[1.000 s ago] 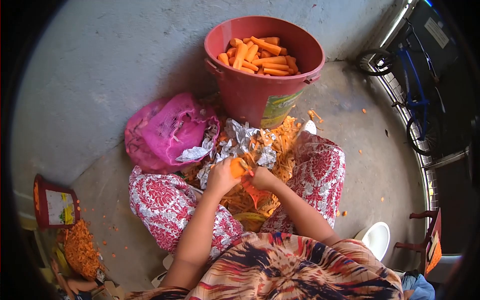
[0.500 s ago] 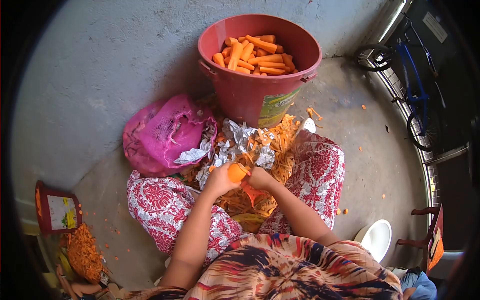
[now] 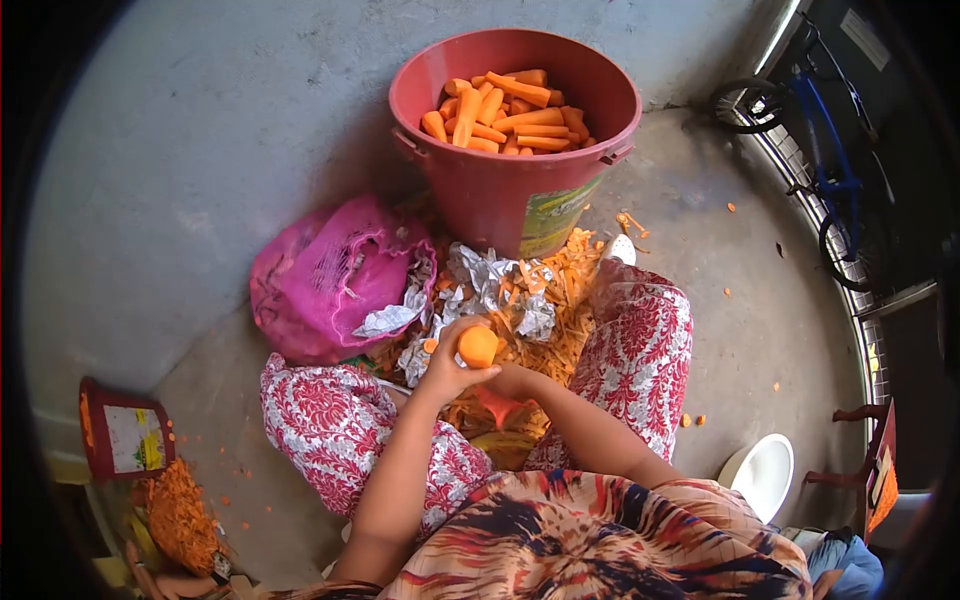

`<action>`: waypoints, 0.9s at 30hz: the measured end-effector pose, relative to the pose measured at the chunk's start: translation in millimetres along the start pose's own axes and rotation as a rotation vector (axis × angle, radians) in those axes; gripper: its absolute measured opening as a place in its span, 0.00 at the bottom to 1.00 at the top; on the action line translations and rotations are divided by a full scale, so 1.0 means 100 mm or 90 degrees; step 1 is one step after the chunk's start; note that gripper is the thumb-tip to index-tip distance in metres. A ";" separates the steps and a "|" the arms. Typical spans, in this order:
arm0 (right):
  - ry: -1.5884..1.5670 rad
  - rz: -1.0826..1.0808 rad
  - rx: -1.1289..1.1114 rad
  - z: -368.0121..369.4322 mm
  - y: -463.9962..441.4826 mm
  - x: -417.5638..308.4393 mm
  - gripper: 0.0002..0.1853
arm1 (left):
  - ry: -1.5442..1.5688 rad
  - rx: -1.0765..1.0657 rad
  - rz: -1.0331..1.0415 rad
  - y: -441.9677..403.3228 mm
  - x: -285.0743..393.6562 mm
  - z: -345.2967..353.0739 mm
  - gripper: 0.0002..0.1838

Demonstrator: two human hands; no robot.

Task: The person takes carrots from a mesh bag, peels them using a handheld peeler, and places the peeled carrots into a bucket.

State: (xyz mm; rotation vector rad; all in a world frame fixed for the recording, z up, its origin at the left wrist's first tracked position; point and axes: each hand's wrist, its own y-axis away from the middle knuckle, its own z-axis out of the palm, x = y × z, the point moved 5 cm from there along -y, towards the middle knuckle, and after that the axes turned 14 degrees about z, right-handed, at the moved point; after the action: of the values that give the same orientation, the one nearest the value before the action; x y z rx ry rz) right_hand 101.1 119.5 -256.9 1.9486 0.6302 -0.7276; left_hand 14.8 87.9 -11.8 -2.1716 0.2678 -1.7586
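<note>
My left hand [image 3: 447, 368] is wrapped round a carrot [image 3: 478, 346], its round orange end facing up at me. Just to the right and slightly lower, my right hand [image 3: 514, 381] is closed on a red-orange peeler [image 3: 501, 406], blurred and partly hidden by the fingers. Both hands are close together over a heap of carrot peelings [image 3: 567, 335] between my legs. Crumpled grey-white paper [image 3: 480, 275] lies on the heap beyond the hands.
A big red bucket [image 3: 500, 190] of peeled carrots [image 3: 540, 130] stands by the wall. Left of the heap sits a pink mesh sack [image 3: 320, 285]. A smaller red bucket [image 3: 95, 430] lies tipped near more peelings [image 3: 180, 510]. Rightward are a white basin [image 3: 760, 478] and a bicycle [image 3: 825, 180].
The carrot has turned more end-on towards me in my left hand. My right hand has dropped slightly lower with the peeler. The whole view has shifted a little.
</note>
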 end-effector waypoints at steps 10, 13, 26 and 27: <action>-0.676 0.081 0.095 -0.95 0.62 -0.66 0.09 | 0.146 0.083 -0.026 0.06 -0.10 -0.06 0.31; -0.599 0.041 0.201 -1.14 0.74 -0.69 0.09 | 0.180 0.042 -0.039 0.06 -0.10 -0.04 0.29; -0.475 0.049 0.414 -1.40 0.83 -0.74 0.06 | 0.346 -0.130 -0.300 0.27 -0.20 0.20 0.34; -0.408 0.063 0.450 -1.43 0.89 -0.80 0.06 | 0.276 -0.173 -0.288 0.26 -0.20 0.21 0.36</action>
State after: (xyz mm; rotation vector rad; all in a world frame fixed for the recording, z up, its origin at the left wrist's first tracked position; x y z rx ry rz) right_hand 139.9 197.8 -92.3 2.1471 -0.1489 -1.5712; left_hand 32.4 73.5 -43.9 -2.1202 0.1235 -2.5849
